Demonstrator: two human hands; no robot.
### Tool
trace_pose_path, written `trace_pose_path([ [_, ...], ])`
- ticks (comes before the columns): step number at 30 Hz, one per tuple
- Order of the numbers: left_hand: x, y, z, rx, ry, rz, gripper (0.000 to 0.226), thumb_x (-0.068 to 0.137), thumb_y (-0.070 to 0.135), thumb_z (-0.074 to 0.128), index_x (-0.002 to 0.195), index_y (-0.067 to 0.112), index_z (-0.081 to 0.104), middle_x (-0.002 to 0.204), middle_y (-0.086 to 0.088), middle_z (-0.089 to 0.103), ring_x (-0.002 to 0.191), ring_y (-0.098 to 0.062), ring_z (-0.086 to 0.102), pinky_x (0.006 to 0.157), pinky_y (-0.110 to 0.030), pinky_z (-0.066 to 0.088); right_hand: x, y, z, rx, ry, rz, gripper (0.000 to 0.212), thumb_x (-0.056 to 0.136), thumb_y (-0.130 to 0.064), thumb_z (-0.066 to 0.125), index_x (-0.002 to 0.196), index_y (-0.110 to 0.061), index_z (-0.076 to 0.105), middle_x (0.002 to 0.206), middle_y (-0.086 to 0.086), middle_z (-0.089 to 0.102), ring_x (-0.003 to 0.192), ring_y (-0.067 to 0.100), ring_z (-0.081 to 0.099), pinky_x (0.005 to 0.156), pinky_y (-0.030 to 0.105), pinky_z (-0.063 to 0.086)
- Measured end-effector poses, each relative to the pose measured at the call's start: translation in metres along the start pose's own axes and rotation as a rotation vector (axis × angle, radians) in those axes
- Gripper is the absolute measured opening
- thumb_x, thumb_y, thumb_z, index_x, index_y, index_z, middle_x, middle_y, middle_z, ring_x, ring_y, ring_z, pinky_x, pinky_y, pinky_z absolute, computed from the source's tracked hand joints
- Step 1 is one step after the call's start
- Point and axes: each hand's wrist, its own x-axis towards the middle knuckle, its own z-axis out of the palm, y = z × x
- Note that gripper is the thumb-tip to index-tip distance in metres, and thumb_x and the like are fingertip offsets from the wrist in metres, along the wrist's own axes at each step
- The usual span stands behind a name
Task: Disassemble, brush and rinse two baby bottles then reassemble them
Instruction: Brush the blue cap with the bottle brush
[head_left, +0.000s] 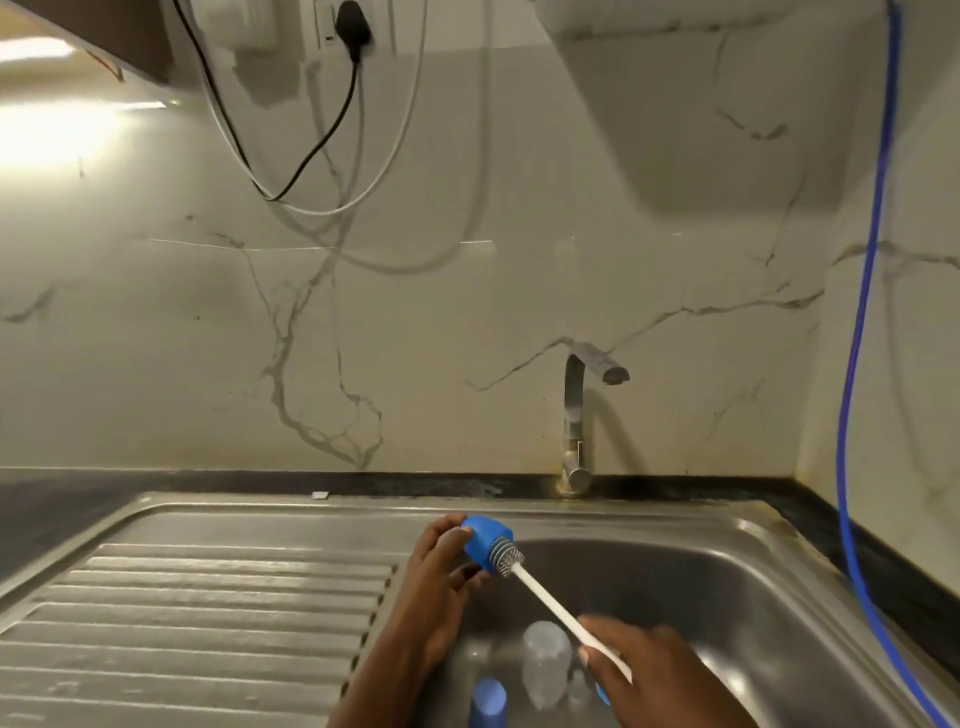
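On the head camera, I see the left hand (441, 571) over the sink (727, 597), at its left edge, fingers curled round a blue bottle cap (483, 540). The cap is a squat, solid-blue cylinder, tipped on its side with the open end facing right. The brush (561, 608) goes into that opening: grey ribbed bristles half inside the cap, and a thin white handle slanting down to the right. The right hand (660, 675) pinches the handle low over the sink, thumb on top. Down in the sink lies a clear bottle (545, 660), with a second blue piece (488, 701) just left of it. The faucet (574, 426) stands behind the sink.
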Motion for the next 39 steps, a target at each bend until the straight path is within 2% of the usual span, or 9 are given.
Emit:
trace_pose_path([
  [6,0.000,-0.004,0.001,0.007,0.008,-0.016,0.047,0.076,0.023,0.071,0.116,0.004,0.055,0.119,-0.027,0.059,0.099,-0.040,0.066,0.073,-0.039,0.058,-0.004,-0.016,0.000,-0.038,-0.074,0.025,0.019,0.099,-0.046,0.037,0.109,-0.049,0.053,0.114,-0.008,0.061,0.107,0.010,0.058,0.083,0.013,0.040],
  [10,0.001,0.002,0.001,-0.250,-0.057,-0.092,0.033,0.079,0.017,0.065,0.110,0.009,0.055,0.125,-0.030,0.057,0.093,-0.038,0.069,0.065,-0.037,0.061,-0.005,-0.025,0.010,0.263,-0.150,0.032,0.028,0.099,-0.037,0.046,0.095,-0.062,0.059,0.071,-0.021,0.063,0.069,-0.009,0.059,0.068,0.010,0.041],
  [13,-0.003,0.011,-0.006,-0.554,-0.221,-0.183,0.040,0.090,0.023,0.064,0.126,0.011,0.051,0.130,-0.037,0.054,0.103,-0.042,0.067,0.083,-0.046,0.059,-0.005,-0.036,0.005,0.568,-0.362,0.064,0.026,0.102,-0.024,0.045,0.111,-0.025,0.069,0.047,-0.024,0.053,0.048,-0.011,0.052,0.058,0.010,0.037],
  [15,-0.003,0.011,-0.010,-0.571,-0.232,-0.206,0.041,0.092,0.021,0.061,0.130,0.011,0.050,0.130,-0.033,0.056,0.106,-0.043,0.066,0.084,-0.050,0.058,-0.005,-0.038,-0.001,0.549,-0.386,0.039,0.027,0.103,-0.019,0.040,0.117,-0.014,0.063,0.046,-0.030,0.053,0.051,-0.016,0.052,0.060,0.008,0.038],
  [21,0.005,-0.003,-0.008,0.059,-0.047,-0.103,0.027,0.098,0.006,0.051,0.122,0.003,0.061,0.093,-0.020,0.072,0.074,-0.024,0.062,0.065,-0.029,0.056,-0.011,-0.028,-0.003,0.142,-0.118,0.030,0.027,0.097,-0.046,0.037,0.080,-0.056,0.055,0.098,-0.021,0.067,0.094,-0.003,0.059,0.083,0.007,0.040],
  [25,-0.002,0.000,-0.003,0.154,-0.052,-0.198,0.035,0.096,0.031,0.057,0.117,0.003,0.061,0.104,-0.027,0.071,0.086,-0.030,0.070,0.084,-0.040,0.057,-0.013,-0.029,-0.008,0.255,-0.109,0.087,0.030,0.101,-0.042,0.037,0.098,-0.031,0.065,0.095,-0.013,0.062,0.087,-0.008,0.055,0.075,0.005,0.036],
  [30,-0.002,0.002,-0.001,-0.046,-0.046,-0.274,0.043,0.094,0.025,0.058,0.127,-0.003,0.052,0.109,-0.029,0.068,0.091,-0.034,0.072,0.069,-0.037,0.062,-0.016,-0.032,0.005,0.193,-0.100,0.108,0.022,0.101,-0.038,0.040,0.103,-0.037,0.061,0.092,-0.010,0.060,0.086,-0.001,0.055,0.076,0.008,0.038],
  [35,-0.007,0.008,-0.005,-0.565,-0.260,-0.348,0.057,0.091,0.026,0.050,0.140,-0.002,0.041,0.129,-0.033,0.058,0.110,-0.045,0.064,0.084,-0.057,0.056,-0.010,-0.037,-0.009,0.875,-0.473,0.221,0.031,0.101,-0.022,0.042,0.116,-0.008,0.065,0.049,-0.012,0.053,0.044,-0.002,0.049,0.050,0.013,0.038],
  [39,-0.004,0.009,-0.005,-0.298,-0.194,-0.252,0.046,0.091,0.023,0.052,0.132,0.003,0.051,0.120,-0.028,0.064,0.101,-0.039,0.068,0.085,-0.049,0.057,-0.007,-0.036,0.000,0.645,-0.352,0.125,0.024,0.104,-0.027,0.040,0.112,-0.030,0.062,0.048,-0.027,0.055,0.050,-0.011,0.052,0.057,0.011,0.038],
])
